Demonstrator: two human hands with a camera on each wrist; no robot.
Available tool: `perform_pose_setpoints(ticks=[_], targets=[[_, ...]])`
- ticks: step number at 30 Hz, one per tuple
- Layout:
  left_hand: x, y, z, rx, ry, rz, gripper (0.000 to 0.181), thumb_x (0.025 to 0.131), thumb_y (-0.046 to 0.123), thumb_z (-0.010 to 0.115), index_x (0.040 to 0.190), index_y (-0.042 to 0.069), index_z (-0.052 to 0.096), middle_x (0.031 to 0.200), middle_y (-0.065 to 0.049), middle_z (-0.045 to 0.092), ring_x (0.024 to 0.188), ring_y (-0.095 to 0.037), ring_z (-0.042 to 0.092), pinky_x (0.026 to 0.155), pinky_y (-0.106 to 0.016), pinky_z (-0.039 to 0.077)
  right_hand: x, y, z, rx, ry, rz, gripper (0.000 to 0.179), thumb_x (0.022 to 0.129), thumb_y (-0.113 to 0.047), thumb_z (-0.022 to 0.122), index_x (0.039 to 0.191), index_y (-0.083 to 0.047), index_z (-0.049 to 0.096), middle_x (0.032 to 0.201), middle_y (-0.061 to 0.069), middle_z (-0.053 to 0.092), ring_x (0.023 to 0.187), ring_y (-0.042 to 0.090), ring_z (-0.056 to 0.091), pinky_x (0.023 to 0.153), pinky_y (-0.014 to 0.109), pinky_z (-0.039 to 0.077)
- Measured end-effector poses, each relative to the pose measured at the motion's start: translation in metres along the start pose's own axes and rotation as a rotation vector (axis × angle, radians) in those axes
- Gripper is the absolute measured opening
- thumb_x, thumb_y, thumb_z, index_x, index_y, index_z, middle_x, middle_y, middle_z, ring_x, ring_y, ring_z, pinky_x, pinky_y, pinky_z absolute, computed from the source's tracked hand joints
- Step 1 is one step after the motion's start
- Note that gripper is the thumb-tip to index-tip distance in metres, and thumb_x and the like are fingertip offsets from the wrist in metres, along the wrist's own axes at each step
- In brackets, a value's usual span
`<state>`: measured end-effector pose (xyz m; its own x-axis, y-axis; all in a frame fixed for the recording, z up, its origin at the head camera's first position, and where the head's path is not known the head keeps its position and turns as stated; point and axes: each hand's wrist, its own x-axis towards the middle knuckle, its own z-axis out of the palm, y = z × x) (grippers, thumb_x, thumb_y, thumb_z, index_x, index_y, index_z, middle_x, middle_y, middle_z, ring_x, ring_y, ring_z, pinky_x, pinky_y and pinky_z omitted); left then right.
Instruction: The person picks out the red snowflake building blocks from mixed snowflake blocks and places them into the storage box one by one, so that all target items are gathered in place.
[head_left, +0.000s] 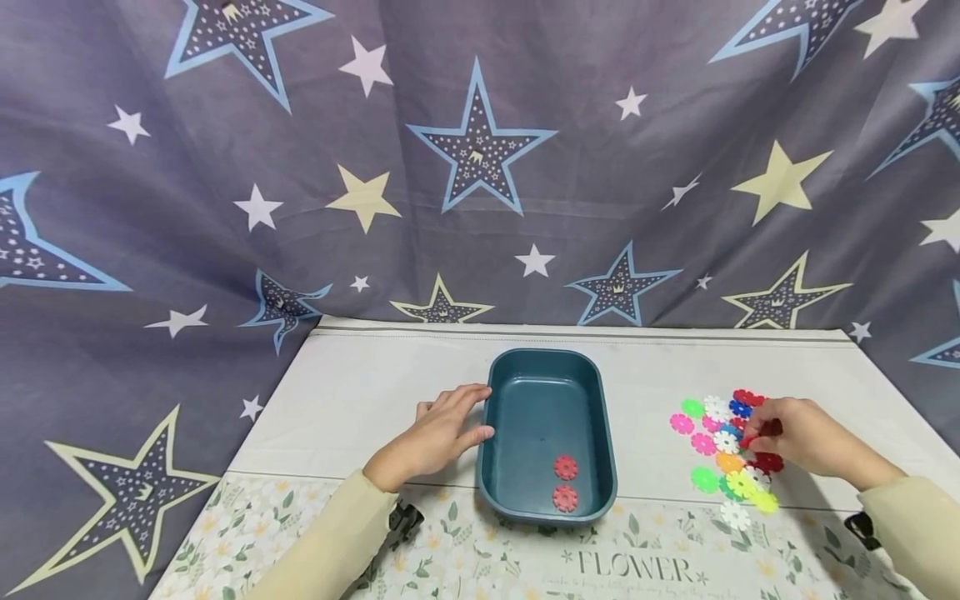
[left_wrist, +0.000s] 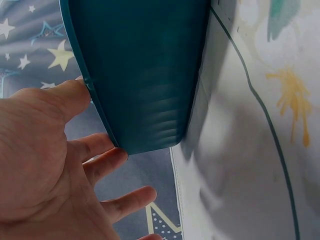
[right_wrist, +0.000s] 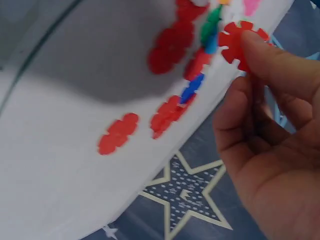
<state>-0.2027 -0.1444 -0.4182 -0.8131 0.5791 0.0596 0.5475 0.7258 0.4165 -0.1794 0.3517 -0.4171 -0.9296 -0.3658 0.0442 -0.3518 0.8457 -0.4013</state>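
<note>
A dark teal plastic tray point(head_left: 542, 408) stands on the table, with two red snowflake discs point(head_left: 566, 467) lying flat inside its near end. My left hand point(head_left: 438, 429) touches the tray's left rim with straight, spread fingers; the left wrist view shows the thumb and fingertips against the tray's edge point(left_wrist: 102, 120). Over on the right, my right hand point(head_left: 806, 437) pinches a red snowflake disc point(right_wrist: 239, 45) between thumb and fingers, just above a loose pile of coloured discs point(head_left: 726, 442). Part of that pile is hidden behind the hand.
Pink, green, white, blue, orange and yellow discs spread right of the tray. A white and floral tablecloth point(head_left: 420, 358) covers the table. Behind and to the left hangs a grey curtain point(head_left: 480, 250) with stars.
</note>
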Motion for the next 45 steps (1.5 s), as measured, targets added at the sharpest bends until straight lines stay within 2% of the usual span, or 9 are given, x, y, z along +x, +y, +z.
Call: perform_pose_setpoints(ticks=[5,12,17,24,30,32,36,42,45], targets=[[-0.001,-0.001,0.0,0.002,-0.001,-0.004,0.06,0.098,0.045,0.047,0.146,0.011,0.034,0.149,-0.002,0.031,0.13,-0.028,0.034,0.087,-0.05,0.028,0.005,-0.019,-0.006,-0.01,0.179,-0.158,0.026,0.068,0.004,0.081,0.077,-0.018,0.069,0.076,-0.012,0.062,0.061,0.0,0.054,0.053,0.021,0.046],[-0.001,0.0,0.001,0.005,-0.007,-0.008,0.061,0.098,0.046,0.046,0.146,0.011,0.034,0.149,-0.002,0.03,0.13,-0.028,0.034,0.088,-0.051,0.028,0.024,-0.071,-0.009,0.046,0.274,-0.387,0.034,0.065,0.01,0.08,0.083,-0.016,0.066,0.077,-0.01,0.065,0.066,0.001,0.06,0.059,0.014,0.046],[0.0,0.001,0.0,0.01,-0.005,-0.008,0.06,0.098,0.045,0.046,0.146,0.011,0.034,0.149,-0.001,0.03,0.13,-0.028,0.034,0.088,-0.052,0.028,0.042,-0.102,-0.014,0.068,0.233,-0.439,0.033,0.069,0.008,0.079,0.083,-0.018,0.066,0.078,-0.011,0.065,0.066,0.001,0.059,0.061,0.014,0.045],[0.001,-0.001,0.001,0.02,-0.007,-0.005,0.06,0.098,0.047,0.045,0.146,0.011,0.034,0.149,-0.001,0.03,0.13,-0.027,0.034,0.088,-0.051,0.028,0.072,-0.127,-0.008,0.139,0.124,-0.523,0.029,0.073,0.009,0.076,0.084,-0.016,0.067,0.077,-0.01,0.066,0.066,0.003,0.061,0.06,0.022,0.049],[0.0,0.0,0.0,0.018,-0.009,-0.005,0.061,0.098,0.046,0.045,0.146,0.011,0.034,0.149,-0.001,0.03,0.129,-0.028,0.034,0.087,-0.05,0.028,0.099,-0.153,0.019,0.119,0.025,-0.592,0.024,0.075,0.007,0.075,0.08,-0.015,0.068,0.077,-0.008,0.064,0.071,0.005,0.058,0.061,0.022,0.048],[0.0,0.0,-0.001,0.021,-0.012,-0.008,0.061,0.098,0.047,0.045,0.146,0.012,0.034,0.149,-0.001,0.03,0.13,-0.028,0.034,0.087,-0.05,0.028,0.107,-0.161,0.031,0.106,-0.036,-0.615,0.025,0.073,0.01,0.074,0.079,-0.014,0.068,0.076,-0.009,0.064,0.071,0.005,0.058,0.071,0.027,0.048],[0.0,0.001,-0.001,0.016,-0.012,-0.005,0.061,0.098,0.047,0.045,0.146,0.011,0.034,0.149,-0.001,0.03,0.13,-0.028,0.034,0.087,-0.049,0.028,0.119,-0.171,0.054,0.068,-0.122,-0.61,0.029,0.067,0.014,0.073,0.076,-0.014,0.069,0.071,-0.01,0.064,0.071,0.006,0.057,0.078,0.034,0.045],[0.0,0.002,-0.002,0.002,-0.013,-0.003,0.06,0.098,0.046,0.045,0.146,0.011,0.034,0.149,-0.001,0.03,0.13,-0.028,0.034,0.087,-0.05,0.027,0.128,-0.175,0.072,-0.008,-0.109,-0.587,0.029,0.064,0.015,0.072,0.07,-0.013,0.068,0.066,-0.006,0.061,0.065,0.011,0.051,0.061,0.026,0.045],[0.0,0.001,-0.002,0.008,-0.015,-0.007,0.06,0.098,0.046,0.045,0.146,0.012,0.034,0.149,-0.001,0.03,0.13,-0.028,0.034,0.088,-0.05,0.027,0.13,-0.176,0.077,-0.043,-0.104,-0.561,0.029,0.063,0.015,0.069,0.068,-0.014,0.066,0.063,-0.006,0.057,0.062,0.011,0.049,0.058,0.026,0.044]])
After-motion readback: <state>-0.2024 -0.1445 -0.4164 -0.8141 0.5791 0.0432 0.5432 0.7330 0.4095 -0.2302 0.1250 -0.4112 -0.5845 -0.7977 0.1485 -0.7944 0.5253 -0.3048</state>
